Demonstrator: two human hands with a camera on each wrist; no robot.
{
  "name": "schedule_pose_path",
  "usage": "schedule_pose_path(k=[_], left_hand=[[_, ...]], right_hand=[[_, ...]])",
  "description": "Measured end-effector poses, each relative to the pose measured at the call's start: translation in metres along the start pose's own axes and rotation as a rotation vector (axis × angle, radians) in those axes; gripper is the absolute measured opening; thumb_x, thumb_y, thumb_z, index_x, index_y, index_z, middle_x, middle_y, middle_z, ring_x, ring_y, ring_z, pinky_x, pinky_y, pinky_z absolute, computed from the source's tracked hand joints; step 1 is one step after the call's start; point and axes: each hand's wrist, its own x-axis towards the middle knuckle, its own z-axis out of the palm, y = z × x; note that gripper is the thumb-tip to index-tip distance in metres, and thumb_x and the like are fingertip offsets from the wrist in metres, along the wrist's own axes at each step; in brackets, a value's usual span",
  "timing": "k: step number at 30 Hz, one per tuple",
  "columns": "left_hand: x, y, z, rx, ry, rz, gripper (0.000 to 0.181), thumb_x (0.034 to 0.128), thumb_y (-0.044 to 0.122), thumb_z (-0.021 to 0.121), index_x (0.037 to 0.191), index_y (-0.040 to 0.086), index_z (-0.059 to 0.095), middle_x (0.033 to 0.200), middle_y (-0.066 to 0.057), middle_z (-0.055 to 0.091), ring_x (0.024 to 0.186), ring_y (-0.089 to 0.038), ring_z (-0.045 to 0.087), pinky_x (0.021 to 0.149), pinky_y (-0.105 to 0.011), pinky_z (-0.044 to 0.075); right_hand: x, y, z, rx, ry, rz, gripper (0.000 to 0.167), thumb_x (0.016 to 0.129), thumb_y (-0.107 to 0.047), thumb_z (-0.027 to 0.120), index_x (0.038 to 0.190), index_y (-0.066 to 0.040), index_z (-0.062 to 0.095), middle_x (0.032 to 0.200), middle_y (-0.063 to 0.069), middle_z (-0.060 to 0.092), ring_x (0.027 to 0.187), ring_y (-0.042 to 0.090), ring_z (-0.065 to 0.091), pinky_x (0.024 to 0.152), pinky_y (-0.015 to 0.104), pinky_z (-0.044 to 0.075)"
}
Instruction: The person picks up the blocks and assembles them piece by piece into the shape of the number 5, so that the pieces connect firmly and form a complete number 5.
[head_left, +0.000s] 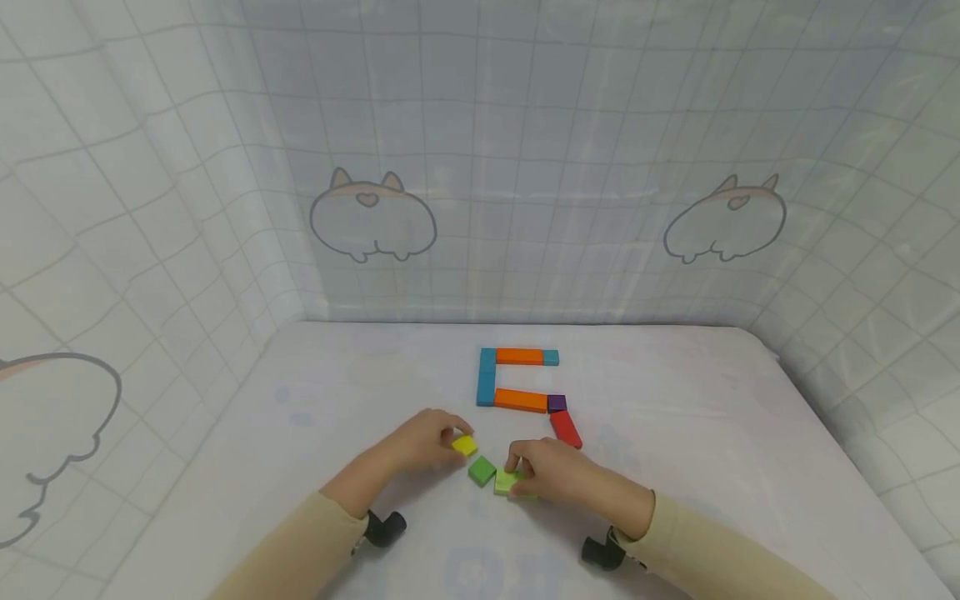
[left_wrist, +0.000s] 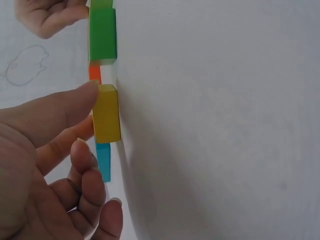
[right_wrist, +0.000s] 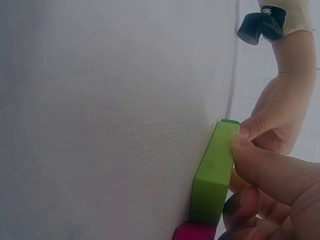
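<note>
My left hand [head_left: 423, 442] pinches a small yellow block [head_left: 466, 446] between thumb and forefinger, low over the table; the left wrist view shows the thumb against the yellow block [left_wrist: 106, 117]. A green block [head_left: 482, 471] lies just right of it, corner toward me. With thumb and fingers my right hand [head_left: 562, 471] grips a long light green block [head_left: 505, 482], partly hidden under the fingers. In the right wrist view, a magenta block [right_wrist: 194, 231] sits at the near end of the light green block [right_wrist: 216, 175]; from the head, the right hand hides it.
Farther back, teal blocks [head_left: 487, 379] stand in a column, joined by an upper orange block [head_left: 519, 357] with a small teal block [head_left: 551, 357]. A lower orange block [head_left: 521, 401] meets a purple block [head_left: 557, 403], then a slanted red block [head_left: 566, 429]. A gridded curtain [head_left: 540, 275] rises behind.
</note>
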Motion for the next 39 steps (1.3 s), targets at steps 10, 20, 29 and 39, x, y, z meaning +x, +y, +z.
schedule_pose_path(k=[10, 20, 29, 39], left_hand=[[-0.0021, 0.0047, 0.0020, -0.008, -0.026, 0.037, 0.037, 0.0855, 0.021, 0.081, 0.122, 0.020, 0.072, 0.083, 0.001, 0.055, 0.079, -0.016, 0.050, 0.065, -0.031, 0.043], [-0.0017, 0.0016, 0.0035, -0.014, -0.020, 0.055, 0.045, 0.0880, 0.023, 0.078, 0.131, 0.020, 0.067, 0.082, 0.001, 0.055, 0.074, -0.016, 0.052, 0.061, -0.030, 0.044], [-0.0030, 0.0039, 0.0015, -0.024, 0.005, 0.053, 0.037, 0.0849, 0.022, 0.081, 0.120, 0.015, 0.072, 0.079, 0.000, 0.054, 0.073, -0.015, 0.049, 0.061, -0.030, 0.040], [-0.0022, 0.0020, 0.0020, -0.016, -0.004, 0.067, 0.032, 0.0855, 0.022, 0.081, 0.117, 0.017, 0.074, 0.075, 0.002, 0.052, 0.069, -0.014, 0.048, 0.059, -0.028, 0.039]], right_hand=[[0.0008, 0.0018, 0.0015, 0.002, 0.006, -0.003, 0.023, 0.083, -0.027, 0.083, 0.101, -0.022, 0.069, 0.067, -0.006, 0.055, 0.061, 0.010, 0.050, 0.056, 0.023, 0.043], [0.0006, 0.0032, 0.0019, -0.009, 0.011, -0.015, 0.022, 0.083, -0.027, 0.083, 0.100, -0.022, 0.069, 0.065, -0.007, 0.053, 0.060, 0.010, 0.050, 0.055, 0.023, 0.042], [0.0010, 0.0036, 0.0024, -0.005, 0.010, -0.016, 0.022, 0.083, -0.026, 0.083, 0.100, -0.022, 0.069, 0.065, -0.007, 0.054, 0.059, 0.010, 0.050, 0.055, 0.023, 0.043], [0.0004, 0.0039, 0.0021, 0.000, 0.011, -0.011, 0.022, 0.083, -0.026, 0.083, 0.099, -0.022, 0.068, 0.065, -0.007, 0.054, 0.060, 0.010, 0.050, 0.055, 0.023, 0.042]])
